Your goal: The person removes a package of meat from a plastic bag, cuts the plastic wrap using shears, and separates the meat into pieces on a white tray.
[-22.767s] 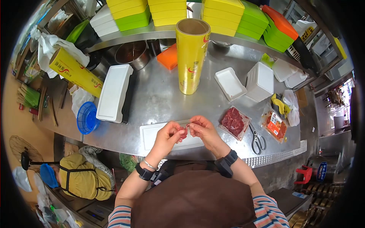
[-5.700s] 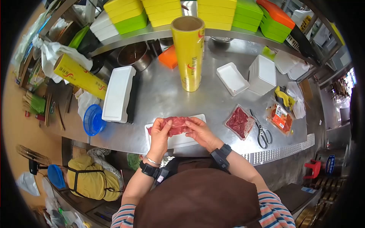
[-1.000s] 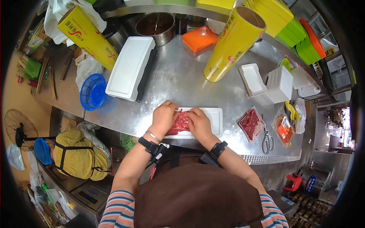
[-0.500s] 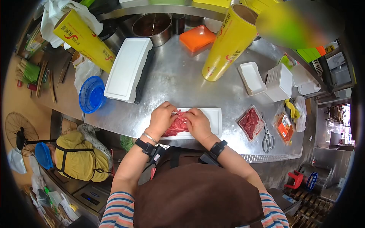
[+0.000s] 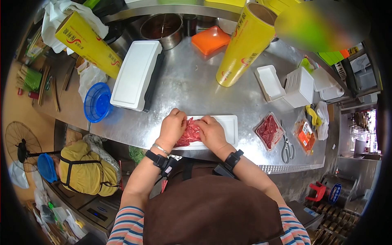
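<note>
Slices of red meat lie on the left part of a white tray near the counter's front edge. My left hand is at the meat's left side, its fingers curled together at the upper edge. My right hand reaches over the meat from the right, fingers bent and touching the slices. Whether a slice is pinched in either hand is hard to make out. The tray's right half shows bare.
On the steel counter stand a white-lidded box, yellow film rolls, a blue basket, an orange tray, packed meat and scissors. A person in yellow is at the left.
My left hand's fingers have drawn slightly left, away from the right hand, showing more of the meat between them. My right hand has barely moved.
</note>
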`<state>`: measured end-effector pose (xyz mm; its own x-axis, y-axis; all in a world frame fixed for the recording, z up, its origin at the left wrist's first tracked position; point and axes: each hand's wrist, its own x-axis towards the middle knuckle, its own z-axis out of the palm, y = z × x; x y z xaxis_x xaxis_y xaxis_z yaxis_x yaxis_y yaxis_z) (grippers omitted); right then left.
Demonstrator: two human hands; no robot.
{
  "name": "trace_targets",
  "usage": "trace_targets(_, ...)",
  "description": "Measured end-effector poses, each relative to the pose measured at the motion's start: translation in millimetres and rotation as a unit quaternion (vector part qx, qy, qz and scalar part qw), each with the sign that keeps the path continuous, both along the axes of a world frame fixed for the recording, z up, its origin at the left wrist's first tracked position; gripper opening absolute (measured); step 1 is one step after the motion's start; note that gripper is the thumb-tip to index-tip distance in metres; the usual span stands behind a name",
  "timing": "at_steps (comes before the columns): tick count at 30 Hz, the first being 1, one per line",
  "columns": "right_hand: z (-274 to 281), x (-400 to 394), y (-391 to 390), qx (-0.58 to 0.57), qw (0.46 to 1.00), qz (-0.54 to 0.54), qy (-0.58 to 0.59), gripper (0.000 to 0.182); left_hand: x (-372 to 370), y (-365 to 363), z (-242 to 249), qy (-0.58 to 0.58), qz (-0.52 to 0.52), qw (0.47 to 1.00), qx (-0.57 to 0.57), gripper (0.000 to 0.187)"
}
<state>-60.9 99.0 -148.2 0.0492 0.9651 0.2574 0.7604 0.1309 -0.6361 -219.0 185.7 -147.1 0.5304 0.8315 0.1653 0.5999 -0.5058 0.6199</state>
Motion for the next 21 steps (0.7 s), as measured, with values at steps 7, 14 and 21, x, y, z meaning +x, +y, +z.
trace_targets(7,-13.0,-1.1,-1.4,0.006,1.0,0.001,0.02,0.028,-5.3,4.1,-13.4,0.011,-0.044,0.998,0.041,0.002)
trace_targets(14,8.7,28.8,-17.5,0.018,0.996,-0.033,0.083,0.018,-1.6,-2.1,23.8,-0.03,-0.051,0.998,0.017,0.008)
trace_targets(21,13.0,181.2,-111.4,-0.05,0.94,-0.336,0.021,0.014,3.1,-21.6,65.3,-0.113,-0.041,0.983,-0.139,0.009)
